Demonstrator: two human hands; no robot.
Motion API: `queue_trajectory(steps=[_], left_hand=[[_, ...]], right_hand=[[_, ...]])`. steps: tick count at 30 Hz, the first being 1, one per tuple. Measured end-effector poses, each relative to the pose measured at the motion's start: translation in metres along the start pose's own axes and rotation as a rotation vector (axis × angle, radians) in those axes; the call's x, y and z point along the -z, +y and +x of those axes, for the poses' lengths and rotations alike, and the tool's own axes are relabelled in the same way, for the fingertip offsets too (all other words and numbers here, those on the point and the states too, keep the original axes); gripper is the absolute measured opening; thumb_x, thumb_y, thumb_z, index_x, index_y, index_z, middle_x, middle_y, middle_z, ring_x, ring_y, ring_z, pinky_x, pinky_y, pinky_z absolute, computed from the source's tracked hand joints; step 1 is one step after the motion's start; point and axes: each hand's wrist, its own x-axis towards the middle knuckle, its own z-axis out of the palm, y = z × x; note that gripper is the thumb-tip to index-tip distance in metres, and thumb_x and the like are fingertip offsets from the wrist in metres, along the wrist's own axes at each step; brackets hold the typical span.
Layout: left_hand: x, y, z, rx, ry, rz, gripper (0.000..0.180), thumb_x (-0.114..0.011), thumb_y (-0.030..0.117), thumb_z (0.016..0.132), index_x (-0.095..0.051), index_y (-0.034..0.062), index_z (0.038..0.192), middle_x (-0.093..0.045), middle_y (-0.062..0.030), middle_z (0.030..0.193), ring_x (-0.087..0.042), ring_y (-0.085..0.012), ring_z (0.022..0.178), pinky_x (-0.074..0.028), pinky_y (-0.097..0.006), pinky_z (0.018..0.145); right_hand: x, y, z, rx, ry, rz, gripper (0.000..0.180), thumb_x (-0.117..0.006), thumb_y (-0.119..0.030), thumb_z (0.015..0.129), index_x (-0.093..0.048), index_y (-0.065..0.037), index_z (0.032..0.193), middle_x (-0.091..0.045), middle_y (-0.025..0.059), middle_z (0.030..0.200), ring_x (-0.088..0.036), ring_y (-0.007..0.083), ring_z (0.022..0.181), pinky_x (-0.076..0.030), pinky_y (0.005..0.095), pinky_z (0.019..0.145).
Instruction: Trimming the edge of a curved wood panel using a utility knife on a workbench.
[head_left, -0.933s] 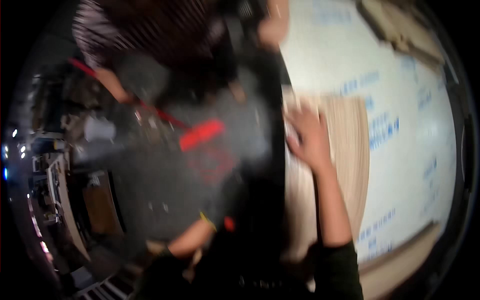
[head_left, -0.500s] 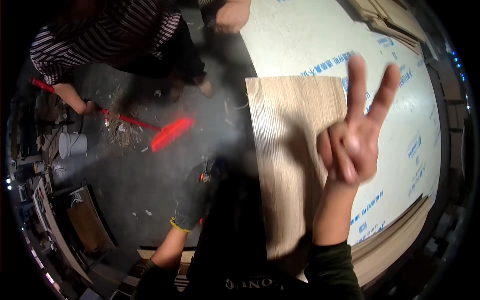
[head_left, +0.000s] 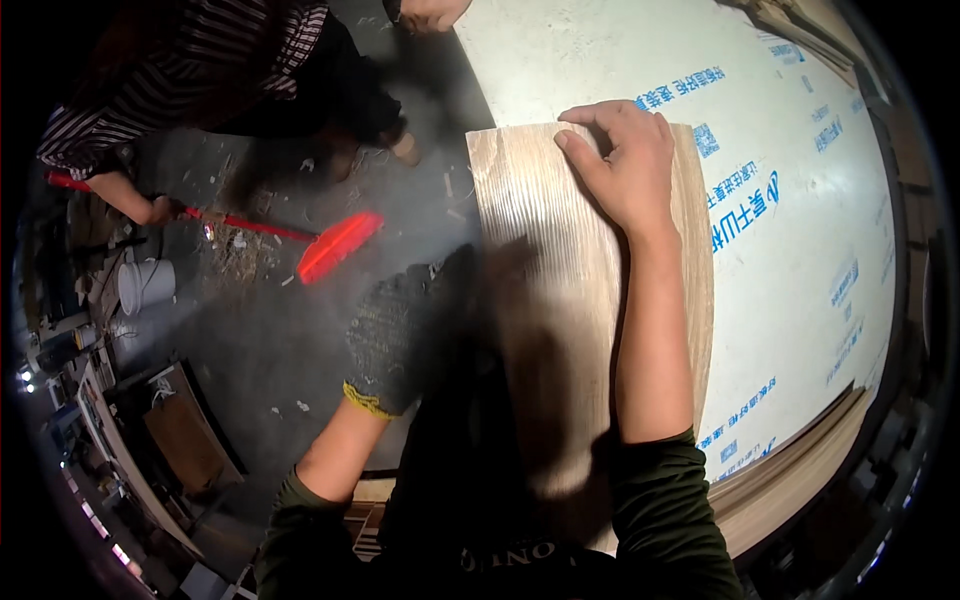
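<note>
A light wood-grain board (head_left: 540, 210) lies on top of a white-covered sheet (head_left: 790, 240) with blue print. My bare right hand (head_left: 630, 165) is over the board's far end, its thumb and index finger spread apart and the other fingers partly hidden. No object shows in it. My left hand (head_left: 395, 335) wears a dark grey knitted glove with a yellow cuff. It hovers left of the board, above the floor. Its fingers are in deep shadow near the board's left edge, so whether they hold anything cannot be made out.
At the upper left, a person in a striped top (head_left: 230, 65) holds a red broom (head_left: 340, 245) on the grey floor, near shavings (head_left: 240, 255). Another hand (head_left: 430, 12) is beside the sheet's far edge. A white bucket (head_left: 147, 285) and wooden strips (head_left: 800, 465) stand around.
My right hand has gone from two raised fingers down to the board's far end. My gloved left hand has risen toward the board. The broom has shifted slightly.
</note>
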Motion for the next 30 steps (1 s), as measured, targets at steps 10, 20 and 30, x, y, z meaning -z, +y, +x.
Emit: queue_trajectory(steps=[10,20,30], left_hand=[[0.002,0.001,0.006,-0.023,-0.004,0.036,0.048,-0.064,0.017,0.082,-0.053,0.0121,0.128,-0.063,-0.0135,0.088,-0.061,-0.0339,0.081,-0.049,-0.045,0.07],[0.002,-0.004,0.008,-0.105,0.139,0.094,0.048,-0.063,0.018,0.084,-0.055,0.0116,0.13,-0.065,-0.0132,0.101,-0.062,-0.0322,0.087,-0.051,-0.043,0.076],[-0.004,-0.013,0.017,-0.187,0.25,0.132,0.041,-0.062,0.022,0.087,-0.058,0.0131,0.127,-0.065,-0.0092,0.091,-0.062,-0.0276,0.078,-0.051,-0.04,0.071]], right_hand=[[0.001,0.003,0.002,-0.003,0.001,-0.02,0.021,-0.069,-0.033,0.076,-0.072,-0.016,0.086,-0.065,0.0039,0.091,-0.055,0.026,0.1,-0.028,0.0416,0.104],[-0.001,0.004,0.002,0.012,0.025,-0.005,0.019,-0.07,-0.033,0.076,-0.072,-0.017,0.086,-0.064,0.0036,0.091,-0.055,0.0261,0.101,-0.027,0.041,0.104],[-0.001,0.004,0.001,0.012,0.034,0.008,0.018,-0.07,-0.033,0.076,-0.072,-0.018,0.085,-0.064,0.0037,0.09,-0.056,0.0261,0.1,-0.027,0.0411,0.104]])
